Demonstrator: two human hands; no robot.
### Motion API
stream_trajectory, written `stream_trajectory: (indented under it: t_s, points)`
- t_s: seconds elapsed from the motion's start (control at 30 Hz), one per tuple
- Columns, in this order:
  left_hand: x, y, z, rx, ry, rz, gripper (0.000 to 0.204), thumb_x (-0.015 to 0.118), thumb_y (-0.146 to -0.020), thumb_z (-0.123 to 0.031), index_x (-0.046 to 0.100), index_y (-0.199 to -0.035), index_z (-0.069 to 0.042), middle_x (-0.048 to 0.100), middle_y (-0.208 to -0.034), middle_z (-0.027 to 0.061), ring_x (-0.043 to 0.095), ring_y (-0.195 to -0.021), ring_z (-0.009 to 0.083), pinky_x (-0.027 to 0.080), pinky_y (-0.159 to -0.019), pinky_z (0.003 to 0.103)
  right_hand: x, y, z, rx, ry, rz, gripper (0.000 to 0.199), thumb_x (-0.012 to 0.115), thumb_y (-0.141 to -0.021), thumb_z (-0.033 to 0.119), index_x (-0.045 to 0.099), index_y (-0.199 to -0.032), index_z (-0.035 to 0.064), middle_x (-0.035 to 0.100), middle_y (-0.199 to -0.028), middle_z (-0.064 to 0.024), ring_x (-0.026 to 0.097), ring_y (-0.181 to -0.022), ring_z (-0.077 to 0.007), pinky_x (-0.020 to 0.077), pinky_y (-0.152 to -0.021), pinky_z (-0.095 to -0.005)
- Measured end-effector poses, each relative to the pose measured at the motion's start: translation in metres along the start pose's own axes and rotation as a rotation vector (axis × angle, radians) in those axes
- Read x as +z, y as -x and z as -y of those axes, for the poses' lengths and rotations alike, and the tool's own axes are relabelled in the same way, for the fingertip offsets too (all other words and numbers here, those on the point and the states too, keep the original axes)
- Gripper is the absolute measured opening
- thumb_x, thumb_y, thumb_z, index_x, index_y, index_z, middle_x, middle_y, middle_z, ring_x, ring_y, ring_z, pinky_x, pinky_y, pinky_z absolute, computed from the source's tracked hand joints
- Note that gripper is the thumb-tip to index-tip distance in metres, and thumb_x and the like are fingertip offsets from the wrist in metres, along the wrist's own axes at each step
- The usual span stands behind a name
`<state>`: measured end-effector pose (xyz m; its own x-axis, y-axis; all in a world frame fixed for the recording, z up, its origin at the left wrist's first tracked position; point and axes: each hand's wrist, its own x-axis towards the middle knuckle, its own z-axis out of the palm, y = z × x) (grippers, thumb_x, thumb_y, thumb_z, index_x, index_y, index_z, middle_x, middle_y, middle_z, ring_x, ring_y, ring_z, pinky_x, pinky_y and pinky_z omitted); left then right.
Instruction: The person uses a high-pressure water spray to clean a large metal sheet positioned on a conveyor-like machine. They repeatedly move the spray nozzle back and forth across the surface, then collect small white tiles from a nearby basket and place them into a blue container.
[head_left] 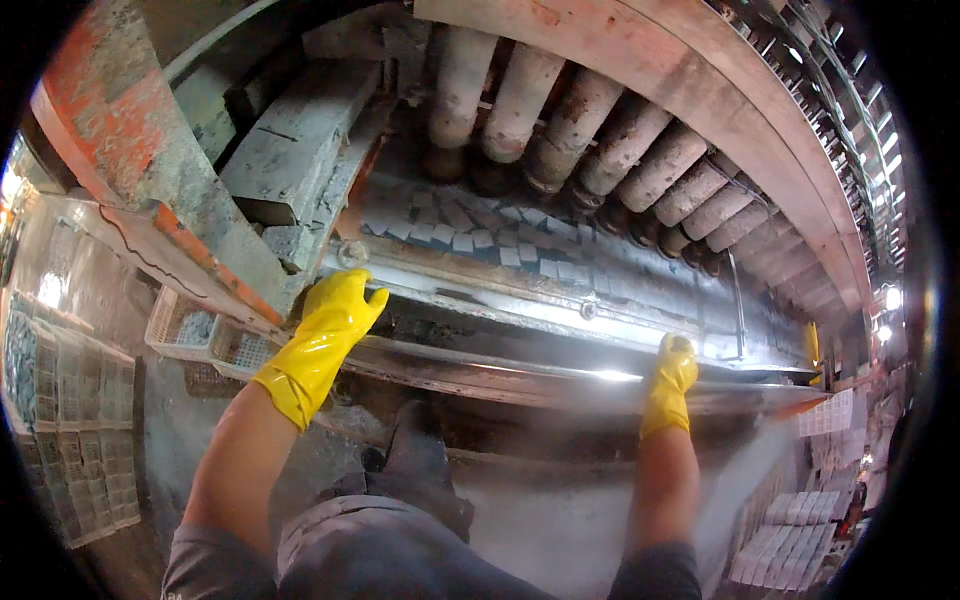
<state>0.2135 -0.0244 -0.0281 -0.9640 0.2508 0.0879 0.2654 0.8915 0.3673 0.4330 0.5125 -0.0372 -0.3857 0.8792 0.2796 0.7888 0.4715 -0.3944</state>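
Observation:
Both my hands wear yellow rubber gloves. My left hand [340,305] is at the left end of a long, wet metal rail [480,296]. Its fingers curl over the rail and its thumb sticks out to the right. Farther right along the same rail, my right hand [675,365] is closed on the edge, its fingertips hidden. Behind the rail, several small pale rectangular pieces [463,242] lie scattered on a dark, wet bed.
A row of thick, grimy cylinders [510,105] hangs over the bed beneath a reddish beam [650,60]. A rusty orange frame [130,150] stands at left. White plastic baskets [183,325] sit below it, with stacked crates [75,400] farther left. More pale stacks [790,540] stand at right.

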Motion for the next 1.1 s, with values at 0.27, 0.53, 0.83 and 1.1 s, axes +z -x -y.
stream_trajectory:
  t_s: [0.27,0.53,0.83,1.1]
  points:
    - [0.008,0.017,0.009,0.024,-0.010,-0.053,0.045,0.072,-0.089,-0.046,0.073,-0.115,-0.010,0.075,-0.112,0.0140,0.068,-0.108,0.0354,0.053,-0.094,0.046,-0.010,0.031,-0.005,0.123,0.220,-0.105,0.056,0.056,-0.095,0.053,0.073,-0.120,0.0065,0.070,-0.121,-0.0265,0.064,-0.112,-0.0440,0.0471,-0.101,-0.0510]
    - [0.013,0.030,0.007,0.045,0.028,-0.048,0.045,0.073,-0.089,-0.044,0.072,-0.116,-0.008,0.075,-0.111,0.0155,0.070,-0.106,0.0358,0.053,-0.091,0.046,-0.003,0.028,-0.042,0.162,0.134,0.085,0.060,0.062,-0.091,0.055,0.069,-0.128,0.0078,0.072,-0.122,-0.0212,0.068,-0.114,-0.0402,0.0522,-0.096,-0.0507]
    - [0.020,0.026,0.004,0.077,0.082,-0.056,0.045,0.073,-0.090,-0.041,0.073,-0.118,-0.006,0.075,-0.112,0.0159,0.070,-0.107,0.0364,0.053,-0.094,0.045,0.009,0.029,-0.034,0.230,0.051,0.015,0.065,0.062,-0.089,0.060,0.068,-0.130,0.0104,0.071,-0.124,-0.0220,0.067,-0.116,-0.0399,0.0513,-0.098,-0.0507]
    - [0.014,0.017,0.008,0.107,0.129,-0.071,0.043,0.073,-0.090,-0.038,0.072,-0.119,-0.006,0.075,-0.113,0.0156,0.069,-0.108,0.0348,0.052,-0.094,0.044,0.010,0.014,-0.012,0.233,0.028,0.000,0.078,0.064,-0.088,0.062,0.059,-0.144,0.0078,0.060,-0.144,-0.0189,0.057,-0.132,-0.0357,0.0449,-0.110,-0.0460]
